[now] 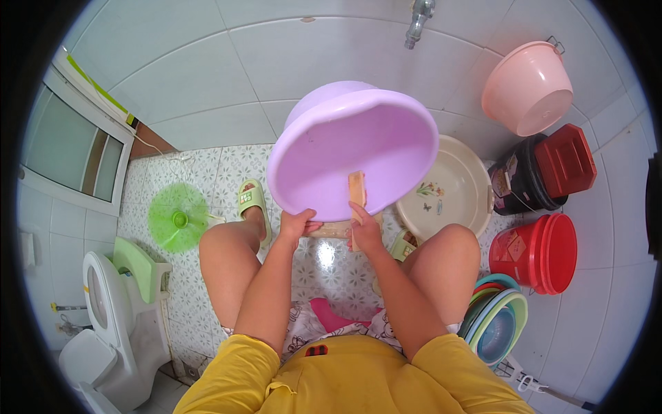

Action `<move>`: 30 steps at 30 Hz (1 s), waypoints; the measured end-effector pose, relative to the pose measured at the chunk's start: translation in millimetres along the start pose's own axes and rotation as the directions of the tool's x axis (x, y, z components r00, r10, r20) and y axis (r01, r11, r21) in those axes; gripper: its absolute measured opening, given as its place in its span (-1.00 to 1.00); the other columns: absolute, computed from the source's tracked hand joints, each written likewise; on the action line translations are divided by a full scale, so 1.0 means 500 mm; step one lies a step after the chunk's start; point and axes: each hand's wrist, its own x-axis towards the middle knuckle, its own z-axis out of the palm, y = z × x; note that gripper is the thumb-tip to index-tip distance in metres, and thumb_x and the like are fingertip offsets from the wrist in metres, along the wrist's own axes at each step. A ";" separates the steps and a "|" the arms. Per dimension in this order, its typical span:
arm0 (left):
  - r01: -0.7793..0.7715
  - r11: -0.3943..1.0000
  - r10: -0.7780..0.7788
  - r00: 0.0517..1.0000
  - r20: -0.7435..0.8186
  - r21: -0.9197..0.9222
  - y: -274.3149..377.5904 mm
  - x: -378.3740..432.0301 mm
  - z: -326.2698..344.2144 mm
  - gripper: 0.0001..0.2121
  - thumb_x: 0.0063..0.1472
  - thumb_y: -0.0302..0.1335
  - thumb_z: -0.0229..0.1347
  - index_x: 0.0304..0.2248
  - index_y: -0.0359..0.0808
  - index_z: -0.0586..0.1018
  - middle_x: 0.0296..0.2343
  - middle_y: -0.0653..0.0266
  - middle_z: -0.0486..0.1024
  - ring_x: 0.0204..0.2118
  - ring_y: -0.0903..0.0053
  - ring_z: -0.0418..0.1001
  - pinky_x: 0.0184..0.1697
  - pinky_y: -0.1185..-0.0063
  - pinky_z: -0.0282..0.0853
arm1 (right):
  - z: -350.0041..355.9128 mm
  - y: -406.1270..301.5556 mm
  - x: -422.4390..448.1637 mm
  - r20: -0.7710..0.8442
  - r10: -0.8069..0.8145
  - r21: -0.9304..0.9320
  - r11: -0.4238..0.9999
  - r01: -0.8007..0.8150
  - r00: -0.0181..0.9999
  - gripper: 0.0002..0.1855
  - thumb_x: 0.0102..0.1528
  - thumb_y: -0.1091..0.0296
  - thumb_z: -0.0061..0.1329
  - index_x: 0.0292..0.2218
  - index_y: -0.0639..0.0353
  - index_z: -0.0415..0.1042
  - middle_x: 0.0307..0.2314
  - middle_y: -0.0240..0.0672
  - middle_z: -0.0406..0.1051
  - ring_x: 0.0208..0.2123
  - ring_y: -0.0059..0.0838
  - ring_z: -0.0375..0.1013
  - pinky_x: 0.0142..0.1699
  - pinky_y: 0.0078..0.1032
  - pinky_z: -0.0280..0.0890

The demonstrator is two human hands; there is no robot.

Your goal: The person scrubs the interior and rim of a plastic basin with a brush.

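Note:
A large purple plastic basin [362,124] is tilted up in front of me, its open side towards me. At the near rim, my left hand [297,226] grips the edge with the thumb on the inner side. My right hand [366,230] holds the handle of a wooden scrubbing brush [357,187], whose head lies against the basin's inner wall. Only a little of its reddish bristles shows along the edge. Part of a pale wooden piece [331,230] shows under the near rim; the basin hides the rest.
A beige basin [465,207] with printed flowers stands on the right of the tiled floor [326,269]. Beyond are a black bucket [509,181], red bucket [517,253], stacked basins [517,315] and hanging pink basin [538,88]. A green fan [178,217] and toilet [124,326] stand left.

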 end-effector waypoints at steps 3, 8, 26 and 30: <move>0.000 1.000 0.000 1.000 0.001 0.004 0.000 0.001 0.002 -0.68 -0.04 -0.61 0.04 -0.25 -0.54 0.31 -0.47 0.02 0.45 -0.52 0.36 0.51 -0.55 0.67 0.48 | -0.009 0.027 0.026 -0.111 -0.215 -0.132 0.971 0.200 0.970 -0.44 0.02 0.54 -0.30 0.05 -0.18 0.14 -0.61 -0.25 0.35 -0.77 -0.51 0.33 -0.67 -0.58 0.28; -0.003 1.000 0.003 1.000 -0.008 0.003 0.004 -0.006 0.007 -0.66 -0.05 -0.60 0.05 -0.24 -0.53 0.30 -0.46 0.03 0.45 -0.53 0.36 0.51 -0.54 0.66 0.48 | -0.016 0.004 0.011 -0.084 -0.107 -0.072 0.992 0.101 0.991 -0.40 0.08 0.54 -0.36 0.11 -0.27 0.00 -0.58 -0.25 0.30 -0.75 -0.51 0.29 -0.66 -0.53 0.31; -0.052 0.997 0.048 0.997 -0.063 -0.054 0.003 0.003 0.002 -0.74 -0.07 -0.59 0.07 -0.34 -0.57 0.40 -0.51 0.03 0.45 -0.56 0.40 0.49 -0.55 0.67 0.47 | 0.033 -0.029 -0.044 -0.040 0.065 0.055 0.996 -0.063 0.997 -0.16 0.03 0.50 -0.21 0.14 -0.05 -0.49 -0.52 -0.14 0.34 -0.71 -0.40 0.35 -0.66 -0.50 0.34; -0.056 0.998 0.056 0.998 -0.024 -0.037 0.007 0.007 0.005 -0.72 -0.06 -0.60 0.05 -0.31 -0.57 0.38 -0.49 0.03 0.45 -0.53 0.39 0.50 -0.52 0.66 0.48 | -0.001 -0.023 -0.025 -0.204 -0.007 0.033 0.999 0.014 0.979 -0.33 0.04 0.49 -0.21 0.09 0.09 -0.26 -0.53 -0.09 0.34 -0.73 -0.38 0.36 -0.68 -0.48 0.33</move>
